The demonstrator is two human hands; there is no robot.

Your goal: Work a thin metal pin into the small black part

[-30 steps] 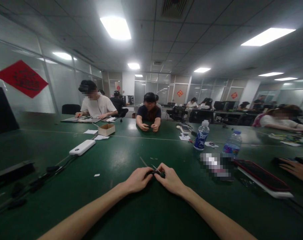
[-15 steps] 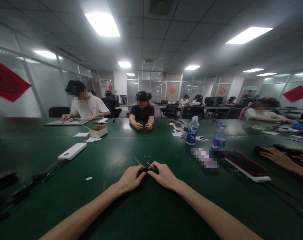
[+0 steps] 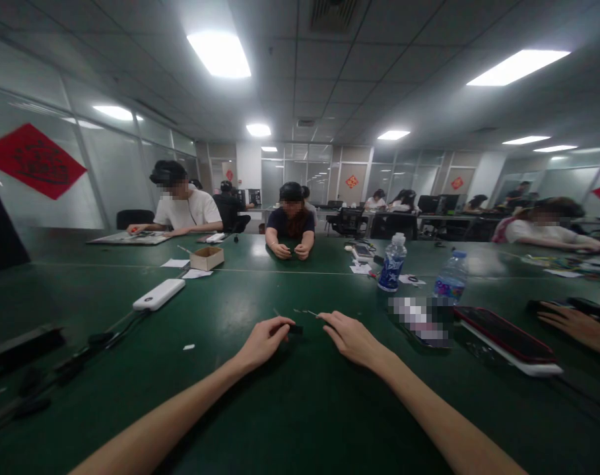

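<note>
My left hand [image 3: 266, 340] is closed, with thumb and forefinger pinching a small black rectangular piece [image 3: 296, 329] above the green table [image 3: 280, 415]. To its right, my right hand [image 3: 353, 338] holds a thin silvery stick [image 3: 311, 313] at its fingertips; the stick points to the left, and its exact kind is too small to make out. The two hands are apart. Beyond them a few tiny slivers lie on the table, along with a thin strip near the left fingertips.
On the left lie a white power bank [image 3: 159, 294] with black cables and an open cardboard box [image 3: 207, 258]. Two bottles, one of them blue-labelled [image 3: 392, 262], and a red-edged phone [image 3: 506, 335] stand or lie to the right. A co-worker's hand [image 3: 577, 326] rests at far right.
My hands have moved apart; the right one has shifted right with the silvery stick. The black piece now shows in my left fingers. The camera has turned slightly left.
</note>
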